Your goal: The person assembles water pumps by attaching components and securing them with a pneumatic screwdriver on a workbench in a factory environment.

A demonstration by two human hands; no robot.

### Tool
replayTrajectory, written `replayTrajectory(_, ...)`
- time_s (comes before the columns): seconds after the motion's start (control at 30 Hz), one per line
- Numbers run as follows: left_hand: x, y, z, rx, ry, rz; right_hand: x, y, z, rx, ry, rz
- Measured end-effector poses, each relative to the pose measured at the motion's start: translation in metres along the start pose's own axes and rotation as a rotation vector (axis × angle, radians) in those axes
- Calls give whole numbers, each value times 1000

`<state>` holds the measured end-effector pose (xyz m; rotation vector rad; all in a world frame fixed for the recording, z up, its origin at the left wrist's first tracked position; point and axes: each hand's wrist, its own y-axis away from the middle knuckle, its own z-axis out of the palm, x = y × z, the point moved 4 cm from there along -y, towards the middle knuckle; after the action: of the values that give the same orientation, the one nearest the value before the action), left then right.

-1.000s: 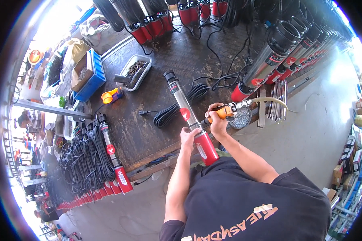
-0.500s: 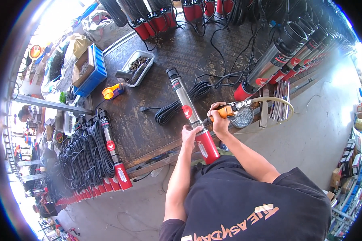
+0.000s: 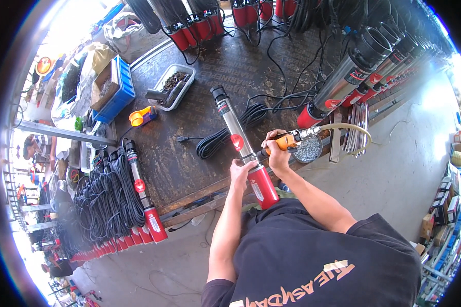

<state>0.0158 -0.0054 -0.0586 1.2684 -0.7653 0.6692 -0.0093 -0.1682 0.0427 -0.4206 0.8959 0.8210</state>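
Observation:
A slim submersible pump (image 3: 235, 138) with a steel tube, black top and red lower end lies over the bench's near edge, its red end against my body. My left hand (image 3: 240, 170) is closed round it where steel meets red. In my right hand (image 3: 277, 153) is an orange air screwdriver (image 3: 286, 140), gripped with the fingers wrapped round its body. Its dark tip meets the side of the pump just above the red part; the exact contact point is too small to make out. A pale air hose (image 3: 361, 132) curves away from its back end.
Coiled black cable (image 3: 215, 145) lies beside the pump on the worn bench (image 3: 164, 163). A bowl of small metal parts (image 3: 308, 149) sits by the right edge. Further left are a plastic tub (image 3: 188, 82), an orange tape dispenser (image 3: 141, 117) and a blue crate (image 3: 122, 94). More pumps (image 3: 338, 82) stand around.
Almost everything holds still. My right hand and the screwdriver have shifted very slightly left, still against the pump.

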Motion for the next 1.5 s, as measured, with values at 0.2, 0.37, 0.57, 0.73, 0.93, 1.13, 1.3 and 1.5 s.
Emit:
replayTrajectory(0.2,10,7,3,2,-29,0,5,-2,1,-5,-6,-69)
replayTrajectory(0.37,14,11,4,7,0,-5,2,-1,1,-5,1,-52)
replayTrajectory(0.57,14,9,6,2,-4,10,7,-2,-5,1,33,-65)
replayTrajectory(0.73,8,7,3,14,2,2,-1,4,4,-30,47,-60)
replayTrajectory(0.93,10,6,1,17,-55,-5,-6,5,5,-41,54,-49)
replayTrajectory(1.13,8,5,1,16,-50,-1,-7,4,7,-34,37,-41)
replayTrajectory(1.3,7,5,1,15,-13,-17,-6,2,9,-38,-25,-39)
replayTrajectory(1.5,11,8,3,5,-16,-8,-2,0,6,-37,-24,-28)
